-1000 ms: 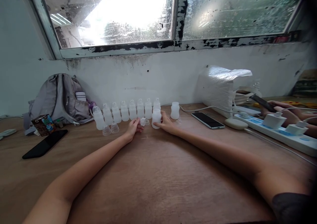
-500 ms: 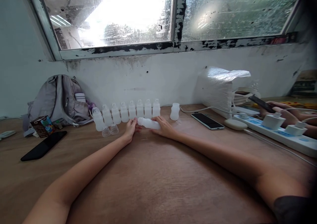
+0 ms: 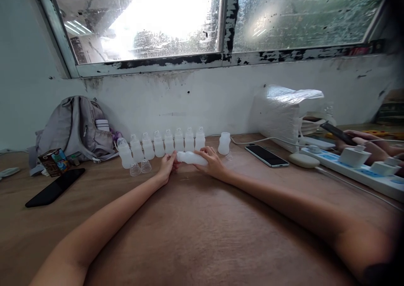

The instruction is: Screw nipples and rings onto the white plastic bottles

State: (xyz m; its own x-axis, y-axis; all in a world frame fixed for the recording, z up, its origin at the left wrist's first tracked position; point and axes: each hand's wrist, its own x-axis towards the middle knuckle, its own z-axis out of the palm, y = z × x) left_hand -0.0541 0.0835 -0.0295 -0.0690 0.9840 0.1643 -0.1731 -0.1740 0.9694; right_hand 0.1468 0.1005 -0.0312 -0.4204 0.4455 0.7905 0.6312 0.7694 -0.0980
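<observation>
A small frosted white feeding bottle (image 3: 192, 158) lies on its side between my hands, its top end pointing left. My right hand (image 3: 212, 163) is closed around its base end. With thumb and fingers pinched, my left hand (image 3: 167, 166) grips the clear cap at the bottle's top; the fingers hide most of that cap. Behind them stands a row of several similar bottles (image 3: 158, 145) with clear domed caps. Two loose clear caps (image 3: 135, 169) sit in front of the row's left end. Right of my hands, an uncapped bottle (image 3: 224, 143) stands upright beside another clear cap (image 3: 229, 156).
On the left are a grey backpack (image 3: 75, 126), a small carton (image 3: 54, 161) and a black phone (image 3: 56, 188). To the right lie another phone (image 3: 267, 155), a pale oval device (image 3: 304, 160) and a power strip (image 3: 378, 178) with cables. Another person's hands (image 3: 375, 145) hold a dark phone.
The held bottle has tilted a little to lie more level, and my right-hand fingers have shifted on its base end. My left hand stays at the cap. The view has moved slightly.
</observation>
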